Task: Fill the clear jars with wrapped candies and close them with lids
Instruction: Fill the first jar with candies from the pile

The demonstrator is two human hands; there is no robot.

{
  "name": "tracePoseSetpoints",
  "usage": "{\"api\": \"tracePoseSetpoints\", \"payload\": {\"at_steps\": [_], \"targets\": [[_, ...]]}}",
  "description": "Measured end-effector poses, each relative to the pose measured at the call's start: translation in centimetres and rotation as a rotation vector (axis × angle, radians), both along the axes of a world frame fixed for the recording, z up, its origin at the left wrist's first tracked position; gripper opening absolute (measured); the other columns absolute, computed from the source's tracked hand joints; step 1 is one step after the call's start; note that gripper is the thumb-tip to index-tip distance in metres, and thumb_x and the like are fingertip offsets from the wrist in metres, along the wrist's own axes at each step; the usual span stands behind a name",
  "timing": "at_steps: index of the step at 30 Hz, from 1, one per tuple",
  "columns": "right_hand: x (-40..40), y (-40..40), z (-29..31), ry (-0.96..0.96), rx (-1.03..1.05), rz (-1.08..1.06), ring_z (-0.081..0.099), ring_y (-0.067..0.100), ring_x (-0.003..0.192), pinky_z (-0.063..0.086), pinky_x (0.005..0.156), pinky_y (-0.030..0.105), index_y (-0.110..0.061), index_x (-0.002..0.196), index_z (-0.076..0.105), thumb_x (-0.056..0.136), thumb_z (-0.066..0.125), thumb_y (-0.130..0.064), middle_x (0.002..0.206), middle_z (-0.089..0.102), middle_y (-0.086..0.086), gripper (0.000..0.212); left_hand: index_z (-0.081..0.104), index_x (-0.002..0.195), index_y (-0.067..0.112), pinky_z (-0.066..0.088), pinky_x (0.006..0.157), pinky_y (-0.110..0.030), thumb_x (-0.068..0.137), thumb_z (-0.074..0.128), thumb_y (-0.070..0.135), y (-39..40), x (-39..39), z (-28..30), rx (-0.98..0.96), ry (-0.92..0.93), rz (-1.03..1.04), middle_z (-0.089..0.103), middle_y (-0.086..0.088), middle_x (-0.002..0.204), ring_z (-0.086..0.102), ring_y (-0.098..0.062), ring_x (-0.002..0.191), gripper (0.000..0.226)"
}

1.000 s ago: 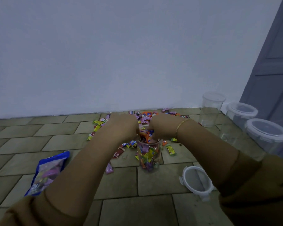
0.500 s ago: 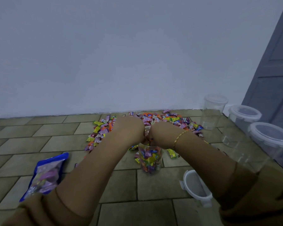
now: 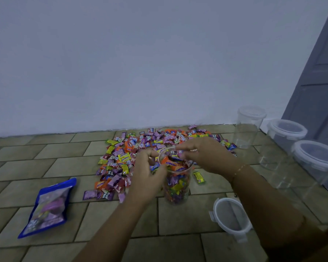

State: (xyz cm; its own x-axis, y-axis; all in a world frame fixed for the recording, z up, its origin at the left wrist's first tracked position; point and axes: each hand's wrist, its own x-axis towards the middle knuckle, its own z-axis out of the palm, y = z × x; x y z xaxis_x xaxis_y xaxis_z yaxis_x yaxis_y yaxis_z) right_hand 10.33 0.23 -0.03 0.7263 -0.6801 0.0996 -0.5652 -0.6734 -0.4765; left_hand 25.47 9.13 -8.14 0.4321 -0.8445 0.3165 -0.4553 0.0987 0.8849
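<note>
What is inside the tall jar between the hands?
The jar is packed with wrapped candies nearly to its rim, orange ones on top. The left hand covers part of its side, so the candies there are hidden. No lid is on it.

My clear plastic jar (image 3: 176,184) shines smooth; the candies (image 3: 133,148) wear glossy wrappers; at seven o'clock, a glossy pouch (image 3: 47,207) on the matt tiled floor (image 3: 45,163).
</note>
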Motion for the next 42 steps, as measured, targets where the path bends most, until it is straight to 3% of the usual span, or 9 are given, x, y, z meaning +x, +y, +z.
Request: {"api": "tracePoseSetpoints", "payload": {"at_steps": [4, 11, 13, 16, 23, 29, 34, 37, 42], "targets": [[-0.7, -1.0, -3.7, -0.529, 0.091, -0.29, 0.057, 0.013, 0.112, 0.039, 0.089, 0.016, -0.017, 0.116, 0.066, 0.095, 0.052, -0.015, 0.121, 0.064, 0.003, 0.026, 0.016, 0.145, 0.037, 0.04, 0.105, -0.03, 0.051, 0.081, 0.062, -0.3, -1.6, -3.0, 0.13, 0.147, -0.18, 0.04, 0.02, 0.138, 0.043, 0.002, 0.126, 0.118], [1.0, -3.0, -11.4, -0.111, 0.28, -0.394, 0.053, 0.03, 0.112, 0.044, 0.098, 0.034, -0.004, 0.12, 0.058, 0.092, 0.054, -0.022, 0.123, 0.058, 0.012, 0.033, 0.025, 0.126, 0.059, 0.037, 0.092, -0.008, 0.048, 0.086, 0.056, 0.8, 0.0, -3.6, 0.094, 0.023, -0.122, 0.039, 0.052, 0.116, 0.04, 0.025, 0.112, 0.098], [2.0, -2.9, -13.0, -0.039, 0.302, -0.394, 0.048, 0.032, 0.116, 0.041, 0.102, 0.042, -0.006, 0.124, 0.051, 0.087, 0.059, -0.04, 0.128, 0.051, 0.015, 0.051, 0.026, 0.124, 0.059, 0.036, 0.088, -0.002, 0.048, 0.084, 0.052, 1.8, 0.7, -3.7, 0.076, 0.025, -0.081, 0.039, 0.049, 0.116, 0.039, 0.027, 0.11, 0.096], [3.1, -2.2, -14.7, 0.18, 0.291, -0.425, 0.004, 0.033, 0.145, 0.011, 0.118, 0.044, -0.013, 0.15, 0.004, 0.077, 0.05, -0.072, 0.157, 0.006, 0.013, 0.104, 0.027, 0.127, 0.055, 0.036, 0.088, -0.001, 0.048, 0.085, 0.044, 3.0, 2.0, -3.9, 0.06, 0.047, -0.021, 0.04, 0.038, 0.124, 0.041, 0.021, 0.114, 0.099], [5.9, -1.7, -16.5, 0.202, 0.147, -0.385, -0.014, 0.033, 0.144, -0.001, 0.116, 0.049, -0.03, 0.148, -0.014, 0.063, 0.044, -0.087, 0.157, -0.016, 0.012, 0.118, 0.025, 0.14, 0.029, 0.039, 0.087, -0.009, 0.044, 0.084, 0.048, 2.8, 4.7, -5.9, 0.145, 0.092, 0.129, 0.046, 0.01, 0.134, 0.048, -0.006, 0.12, 0.114], [7.1, -1.6, -17.5, 0.177, -0.031, -0.359, -0.001, 0.034, 0.145, 0.008, 0.117, 0.047, -0.042, 0.145, 0.02, 0.079, 0.039, -0.075, 0.158, 0.003, 0.008, 0.077, 0.008, 0.147, 0.023, 0.032, 0.092, -0.009, 0.065, 0.082, 0.033, 1.3, 4.6, -6.8, 0.134, 0.093, 0.158, 0.037, 0.014, 0.132, 0.038, -0.003, 0.12, 0.112], [6.8, -1.4, -18.3, -0.156, -0.131, -0.329, 0.057, 0.042, 0.107, 0.051, 0.089, 0.047, -0.006, 0.098, 0.069, 0.079, 0.065, -0.014, 0.119, 0.056, 0.022, 0.021, 0.005, 0.149, 0.026, 0.032, 0.105, -0.024, 0.058, 0.073, 0.055, 1.1, 4.4, -7.6, 0.13, 0.102, 0.186, 0.032, 0.002, 0.149, 0.034, -0.012, 0.134, 0.117], [6.4, -1.2, -18.3, -0.229, -0.111, -0.331, 0.063, 0.039, 0.09, 0.054, 0.076, 0.04, -0.002, 0.082, 0.071, 0.067, 0.068, -0.008, 0.106, 0.062, 0.021, 0.016, 0.006, 0.149, 0.026, 0.03, 0.106, -0.024, 0.06, 0.073, 0.056, 1.2, 4.5, -7.7, 0.118, 0.093, 0.166, 0.03, 0.002, 0.151, 0.032, -0.011, 0.136, 0.115], [5.7, -0.7, -16.8, -0.352, 0.035, -0.534, 0.051, 0.025, 0.115, 0.036, 0.09, 0.019, -0.01, 0.105, 0.07, 0.086, 0.052, 0.005, 0.124, 0.054, 0.01, 0.03, 0.005, 0.149, 0.025, 0.031, 0.105, -0.023, 0.062, 0.073, 0.055, 1.4, 4.4, -7.4, 0.107, 0.072, 0.111, 0.031, 0.005, 0.149, 0.033, -0.009, 0.135, 0.115]]}}
